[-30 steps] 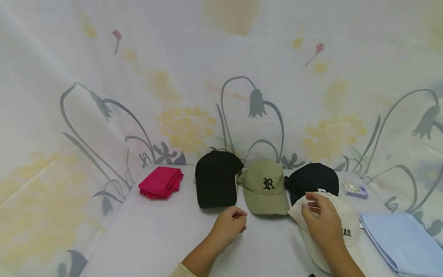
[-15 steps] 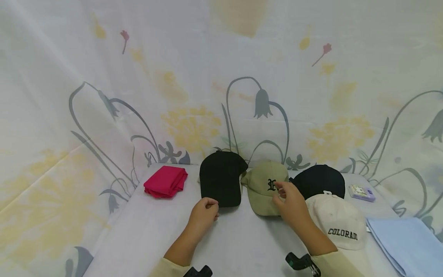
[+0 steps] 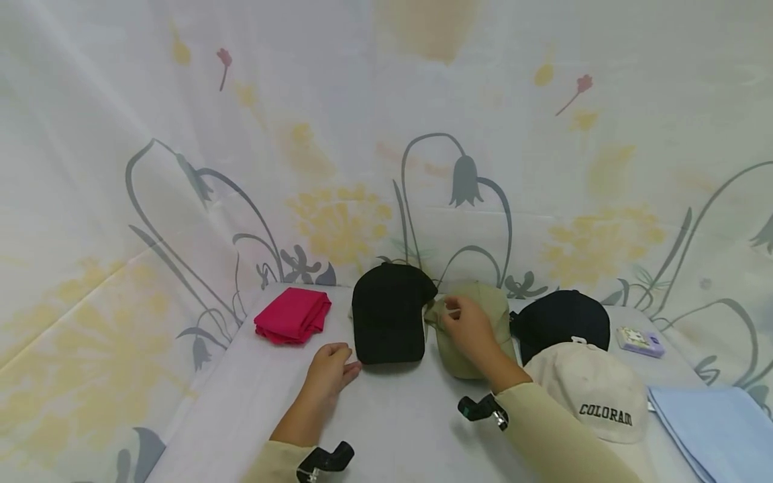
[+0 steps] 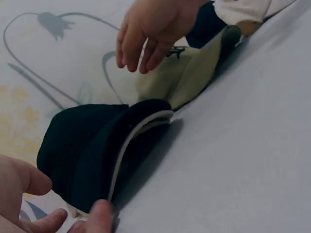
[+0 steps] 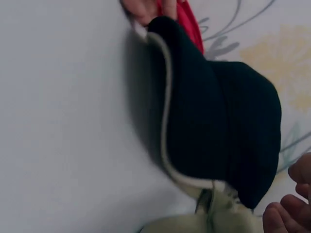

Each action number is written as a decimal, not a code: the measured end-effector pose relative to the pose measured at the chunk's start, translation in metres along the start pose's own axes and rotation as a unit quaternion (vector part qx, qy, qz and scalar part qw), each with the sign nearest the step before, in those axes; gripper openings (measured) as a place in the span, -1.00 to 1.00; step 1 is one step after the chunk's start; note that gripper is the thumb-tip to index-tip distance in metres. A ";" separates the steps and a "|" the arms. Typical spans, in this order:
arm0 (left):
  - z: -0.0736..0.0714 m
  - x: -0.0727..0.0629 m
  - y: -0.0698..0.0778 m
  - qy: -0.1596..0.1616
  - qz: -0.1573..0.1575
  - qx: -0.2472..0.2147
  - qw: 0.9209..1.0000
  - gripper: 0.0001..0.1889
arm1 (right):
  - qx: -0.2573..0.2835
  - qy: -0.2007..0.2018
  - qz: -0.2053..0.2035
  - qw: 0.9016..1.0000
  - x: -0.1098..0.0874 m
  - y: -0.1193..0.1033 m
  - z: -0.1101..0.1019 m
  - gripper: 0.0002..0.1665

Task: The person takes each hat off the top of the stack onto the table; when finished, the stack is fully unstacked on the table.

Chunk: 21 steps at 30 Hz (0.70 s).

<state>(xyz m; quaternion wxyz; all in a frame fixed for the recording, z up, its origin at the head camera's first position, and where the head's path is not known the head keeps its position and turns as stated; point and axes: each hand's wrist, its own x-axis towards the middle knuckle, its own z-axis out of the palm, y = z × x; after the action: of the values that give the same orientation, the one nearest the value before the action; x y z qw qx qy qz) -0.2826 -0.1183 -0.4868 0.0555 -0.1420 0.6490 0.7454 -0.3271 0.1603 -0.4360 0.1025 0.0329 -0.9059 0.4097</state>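
A black cap (image 3: 389,315) sits on the white-covered table, its brim edged in a light colour in the wrist views. Beside the lower left of its brim is my left hand (image 3: 330,372), fingers spread; the left wrist view has its fingertips (image 4: 101,213) close to the brim, and contact is unclear. Over the olive cap (image 3: 504,322) hovers my right hand (image 3: 474,330), partly covering it. The fingers of that hand are loosely bent and hold nothing, near the right side of the black cap (image 5: 209,116).
Folded red cloth (image 3: 292,315) lies on the left. Right of the olive cap are a navy cap (image 3: 564,318) and a cream cap (image 3: 588,382) with lettering. A small purple pack (image 3: 641,341) and a folded light blue cloth (image 3: 712,429) lie far right. Patterned fabric (image 3: 338,134) hangs behind.
My right hand has moved left from over the cream cap to over the olive cap. My left hand has shifted left to the black cap's left side, its fingers opening out.
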 end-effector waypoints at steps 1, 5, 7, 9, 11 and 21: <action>-0.001 0.000 0.000 -0.005 -0.001 0.002 1.000 -0.53 | 0.008 -0.001 0.006 1.000 0.004 -0.003 0.003 -0.52; -0.003 0.002 0.001 -0.020 -0.002 0.018 1.000 -0.48 | 0.036 0.004 0.022 0.999 0.021 -0.011 0.015 -0.48; -0.004 0.002 0.000 -0.034 -0.005 0.015 0.999 -0.45 | 0.042 0.004 0.030 0.999 0.029 -0.012 0.021 -0.46; -0.005 0.002 -0.001 -0.047 -0.009 0.007 0.999 -0.42 | 0.045 0.003 0.043 0.998 0.035 -0.011 0.027 -0.44; -0.006 0.002 -0.003 -0.057 -0.014 0.001 0.998 -0.41 | 0.046 -0.003 0.058 0.997 0.040 -0.008 0.032 -0.39; -0.011 0.006 -0.009 -0.102 0.000 -0.029 0.994 -0.43 | 0.140 -0.079 0.103 0.982 0.047 -0.001 0.044 -0.20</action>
<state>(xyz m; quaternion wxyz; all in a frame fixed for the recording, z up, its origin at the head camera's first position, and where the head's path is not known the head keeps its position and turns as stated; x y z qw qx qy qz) -0.2847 -0.1281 -0.4981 0.1170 -0.0673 0.6177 0.7747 -0.3800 0.1274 -0.4539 -0.0177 -0.0142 -0.8435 0.5367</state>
